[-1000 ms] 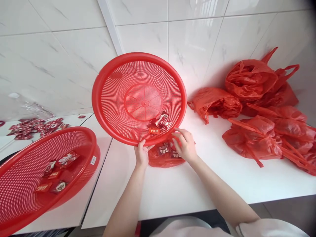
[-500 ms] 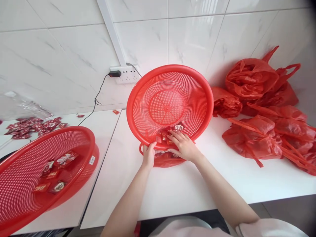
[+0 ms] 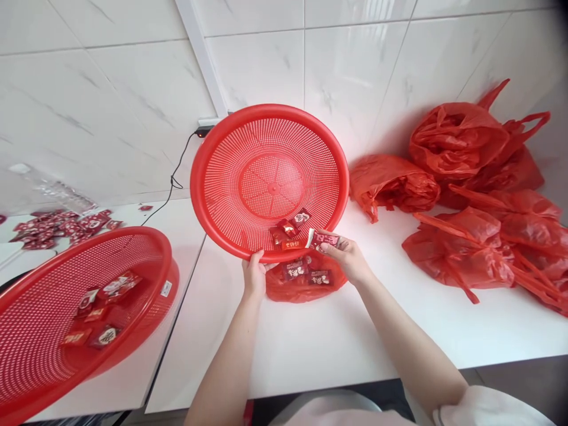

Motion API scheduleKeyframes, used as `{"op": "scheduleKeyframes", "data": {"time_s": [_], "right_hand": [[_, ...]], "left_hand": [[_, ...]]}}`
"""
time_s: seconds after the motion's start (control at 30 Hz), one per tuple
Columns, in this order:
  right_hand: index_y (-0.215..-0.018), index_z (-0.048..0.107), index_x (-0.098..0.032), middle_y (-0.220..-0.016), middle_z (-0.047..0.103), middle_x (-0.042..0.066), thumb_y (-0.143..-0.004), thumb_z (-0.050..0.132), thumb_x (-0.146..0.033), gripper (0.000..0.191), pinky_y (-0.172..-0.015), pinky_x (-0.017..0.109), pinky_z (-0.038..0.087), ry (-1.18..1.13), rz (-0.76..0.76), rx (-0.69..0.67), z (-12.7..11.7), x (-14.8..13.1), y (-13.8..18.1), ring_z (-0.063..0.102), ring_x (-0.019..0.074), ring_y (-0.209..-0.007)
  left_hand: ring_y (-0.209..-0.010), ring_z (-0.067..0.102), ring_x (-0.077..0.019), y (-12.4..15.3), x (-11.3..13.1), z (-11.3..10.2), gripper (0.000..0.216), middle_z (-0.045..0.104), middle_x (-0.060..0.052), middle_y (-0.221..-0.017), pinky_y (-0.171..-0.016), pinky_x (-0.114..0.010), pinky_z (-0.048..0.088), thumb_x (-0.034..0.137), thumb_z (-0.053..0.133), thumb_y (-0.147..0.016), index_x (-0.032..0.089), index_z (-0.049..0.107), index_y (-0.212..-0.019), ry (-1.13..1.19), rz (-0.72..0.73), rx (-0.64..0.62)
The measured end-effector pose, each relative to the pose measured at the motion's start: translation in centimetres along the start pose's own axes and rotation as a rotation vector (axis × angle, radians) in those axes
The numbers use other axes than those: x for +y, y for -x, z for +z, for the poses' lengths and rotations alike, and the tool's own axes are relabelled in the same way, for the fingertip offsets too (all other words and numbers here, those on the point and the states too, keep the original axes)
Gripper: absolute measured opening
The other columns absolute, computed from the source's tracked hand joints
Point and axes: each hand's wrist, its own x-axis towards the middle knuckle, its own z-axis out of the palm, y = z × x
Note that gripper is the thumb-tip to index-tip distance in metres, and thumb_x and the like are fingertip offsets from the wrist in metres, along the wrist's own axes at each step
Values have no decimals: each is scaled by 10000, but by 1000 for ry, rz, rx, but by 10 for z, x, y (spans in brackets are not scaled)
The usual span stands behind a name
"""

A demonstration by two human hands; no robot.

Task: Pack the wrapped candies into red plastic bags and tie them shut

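Left hand (image 3: 254, 275) grips the lower rim of the tilted round red perforated plastic basket (image 3: 231, 177); right hand (image 3: 350, 258) pinches a small red-and-white candy packet (image 3: 323, 239) at that rim, above the open red plastic bag (image 3: 284, 288) of candies.

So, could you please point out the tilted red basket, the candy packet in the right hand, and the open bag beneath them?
tilted red basket (image 3: 231, 177), head view, left mesh wall.
candy packet (image 3: 325, 239), head view, wrapper middle.
open bag (image 3: 284, 290), head view, front edge.

No legible text: candy wrappers' (image 3: 296, 233) white characters and the basket sticker (image 3: 166, 288) too blurred.
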Motion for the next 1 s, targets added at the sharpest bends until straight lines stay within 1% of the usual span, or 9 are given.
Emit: {"op": "scheduleKeyframes", "data": {"time_s": [0.13,0.27,0.53,0.67,0.77,0.83,0.9,0.97,1.0], "right_hand": [[-1062,715,-184,-1023,740,63,-708,779,-397,417,-954,424,513,-131,117,-46,1,2,-1,683,240,-983],[-1067,714,-216,-1001,742,41,-693,799,-363,410,-883,355,544,-168,191,-92,2,5,1,692,197,-930],[-940,708,-195,-971,732,37,-620,842,-345,378,-904,350,542,-269,252,-93,10,7,1,691,181,-907],[-953,678,-182,-845,727,12,-543,876,-285,467,-762,317,570,-214,264,-66,14,7,2,690,153,-726],[-958,662,-175,-777,717,-3,-523,878,-280,497,-688,296,562,-152,259,-89,16,9,3,677,142,-661],[-913,647,-184,-730,705,-15,-527,875,-288,461,-640,295,556,-68,219,-121,15,11,4,665,146,-624],[-866,639,-191,-718,703,-9,-576,853,-313,381,-631,319,559,99,111,-98,13,13,4,667,168,-630],[-879,657,-197,-832,725,30,-689,781,-318,258,-729,369,570,364,-92,-31,9,13,4,690,206,-758],[-912,673,-203,-965,725,57,-746,732,-299,201,-812,394,560,514,-211,-32,7,13,4,688,225,-880]], "left_hand": [[-955,629,-202,0,4,0,362,619,-59,-1156,-735,-346,578,239,640,-721,237,587,-1080,10,10,13],[-950,623,-203,1,9,1,334,615,-56,-1146,-720,-340,580,227,643,-714,235,599,-1045,4,20,33],[-901,623,-192,-3,9,-1,343,617,-46,-1092,-700,-344,579,236,645,-697,231,597,-1037,-8,39,67],[-908,622,-193,-2,9,-1,348,614,-50,-1110,-706,-343,574,242,637,-697,231,590,-1041,-5,36,58],[-903,623,-193,-2,10,-1,324,617,-53,-1110,-706,-345,572,247,630,-702,232,594,-1024,4,32,42],[-894,625,-194,-2,10,0,311,625,-53,-1083,-698,-344,572,252,631,-697,228,596,-1006,6,29,44],[-880,625,-194,-2,10,0,297,631,-52,-1045,-688,-343,572,255,634,-690,220,599,-983,6,32,53],[-871,623,-192,-3,11,-1,286,631,-46,-1024,-684,-345,575,254,639,-681,215,602,-962,2,44,72],[-874,621,-191,-3,11,-1,287,630,-43,-1025,-686,-346,577,250,644,-676,217,605,-959,-2,55,89]]}}
